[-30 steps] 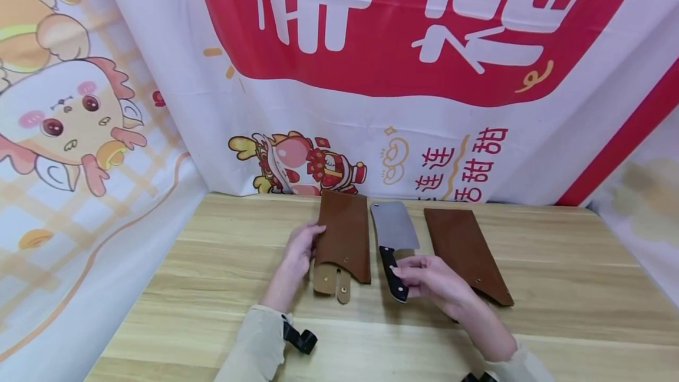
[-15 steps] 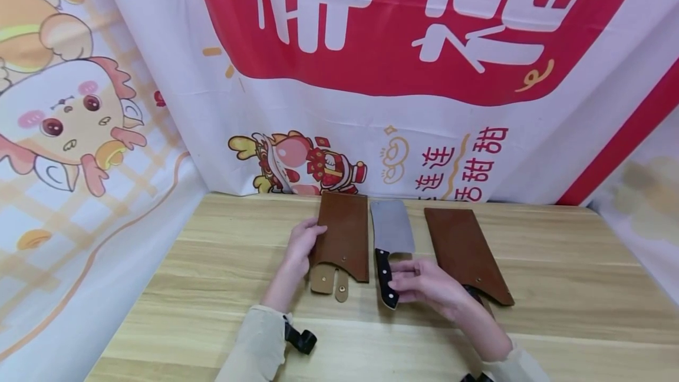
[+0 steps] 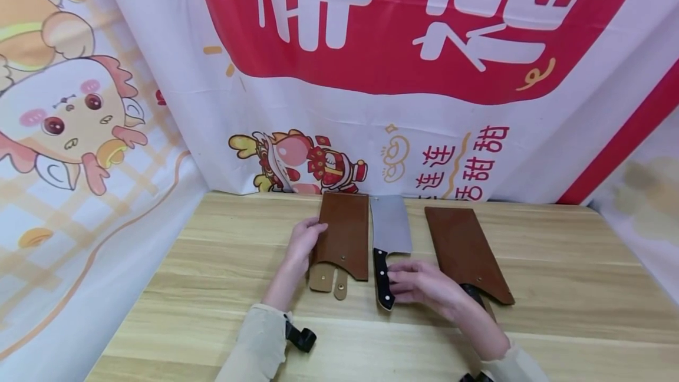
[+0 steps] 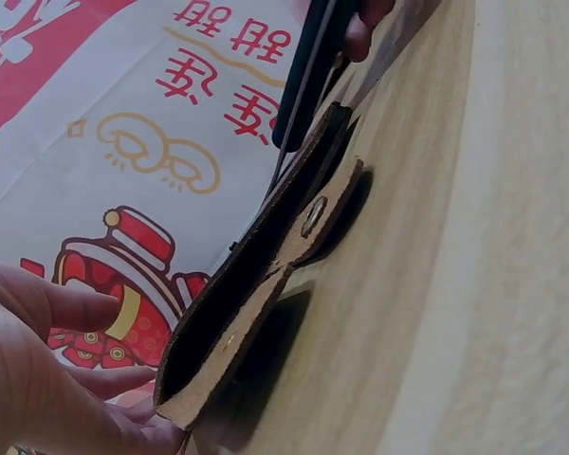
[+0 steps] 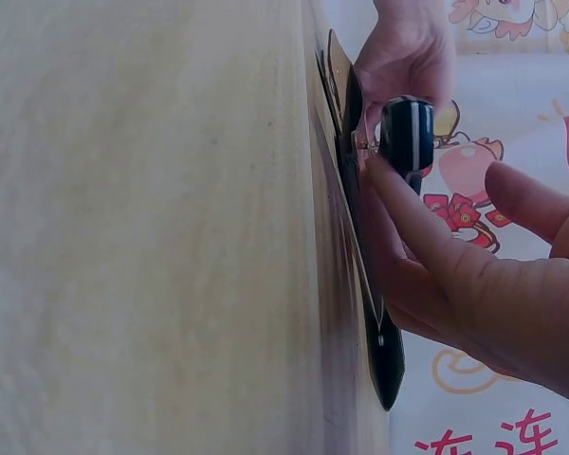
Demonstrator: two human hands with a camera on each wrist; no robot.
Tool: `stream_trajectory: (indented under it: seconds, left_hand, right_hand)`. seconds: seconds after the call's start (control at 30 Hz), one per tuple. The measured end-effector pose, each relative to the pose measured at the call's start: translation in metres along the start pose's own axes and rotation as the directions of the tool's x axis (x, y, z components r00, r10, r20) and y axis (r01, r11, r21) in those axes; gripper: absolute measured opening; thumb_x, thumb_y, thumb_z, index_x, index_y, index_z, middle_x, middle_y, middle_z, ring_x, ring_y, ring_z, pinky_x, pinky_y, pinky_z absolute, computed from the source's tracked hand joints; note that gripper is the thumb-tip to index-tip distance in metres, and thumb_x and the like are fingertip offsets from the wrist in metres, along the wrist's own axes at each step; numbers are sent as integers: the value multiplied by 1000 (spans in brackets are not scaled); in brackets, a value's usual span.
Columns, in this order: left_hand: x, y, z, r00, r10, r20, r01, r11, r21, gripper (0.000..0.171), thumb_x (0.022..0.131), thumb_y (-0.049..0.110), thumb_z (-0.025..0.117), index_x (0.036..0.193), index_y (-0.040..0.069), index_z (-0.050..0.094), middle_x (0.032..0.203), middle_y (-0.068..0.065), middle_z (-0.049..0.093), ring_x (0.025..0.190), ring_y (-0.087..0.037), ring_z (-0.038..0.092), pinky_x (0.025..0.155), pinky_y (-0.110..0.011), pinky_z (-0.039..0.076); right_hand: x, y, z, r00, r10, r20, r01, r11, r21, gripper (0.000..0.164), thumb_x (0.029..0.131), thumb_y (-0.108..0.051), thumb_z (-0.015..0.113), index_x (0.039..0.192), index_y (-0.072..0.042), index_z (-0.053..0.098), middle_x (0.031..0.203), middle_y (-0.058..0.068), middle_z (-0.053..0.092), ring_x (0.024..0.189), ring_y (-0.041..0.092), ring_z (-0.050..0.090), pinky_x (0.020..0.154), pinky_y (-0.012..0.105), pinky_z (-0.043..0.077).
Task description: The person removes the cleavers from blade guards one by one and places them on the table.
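A cleaver with a black riveted handle (image 3: 384,279) lies with its grey blade (image 3: 391,223) pointing away from me, in the head view. My right hand (image 3: 424,285) touches the right side of the handle with its fingertips; in the right wrist view the thumb (image 5: 531,204) stands apart from it. Left of the blade is a brown leather knife sheath (image 3: 343,234), its mouth towards me and two tan tabs (image 3: 321,277) sticking out. My left hand (image 3: 303,243) is at its left edge, thumb over the edge in the head view; the left wrist view shows fingers (image 4: 119,381) fairly straight there.
A second brown sheath (image 3: 464,252) lies slanted to the right, a dark piece (image 3: 471,292) showing at its mouth beside my right forearm. The wooden table (image 3: 212,287) ends at a printed cloth (image 3: 297,105) hung behind it.
The cleaver has shifted slightly left and straightened beside the left sheath. My right thumb has come off the handle. The left sheath has shifted slightly; my left hand stays at its edge.
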State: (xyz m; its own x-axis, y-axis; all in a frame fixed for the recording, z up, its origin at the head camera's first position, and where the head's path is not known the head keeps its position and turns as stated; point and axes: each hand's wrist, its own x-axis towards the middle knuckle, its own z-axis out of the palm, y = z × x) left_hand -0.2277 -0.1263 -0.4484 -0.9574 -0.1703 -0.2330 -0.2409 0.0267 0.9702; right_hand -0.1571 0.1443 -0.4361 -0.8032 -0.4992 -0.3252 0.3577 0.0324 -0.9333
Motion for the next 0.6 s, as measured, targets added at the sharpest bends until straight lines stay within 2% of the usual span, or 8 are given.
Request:
stream_trajectory:
  seconds: [0.13,0.37,0.6]
  left_hand:
    - [-1,2,0,1000,8,-12,-8,1000,13,51,101,8,58,147,-13,46,148,-31,48,140,-41,44,120,-50,32]
    - [-4,6,1,997,70,-19,-68,993,91,50,102,9,57,145,-13,47,144,-31,52,134,-42,49,117,-50,37]
    - [-4,6,2,997,75,-29,-71,991,116,48,103,11,56,144,-12,49,143,-30,52,134,-42,49,117,-50,37]
  right_hand:
    - [0,-1,1,1000,21,-6,-21,1000,19,48,106,-14,57,135,21,45,119,20,65,103,26,67,94,42,58]
    - [1,-1,-3,1000,4,7,-5,997,74,40,108,-13,51,129,20,44,126,32,58,109,32,65,99,48,56]
    - [-5,-10,-15,1000,-29,-4,29,998,58,50,108,-19,53,137,21,45,127,29,64,115,35,65,101,47,55]
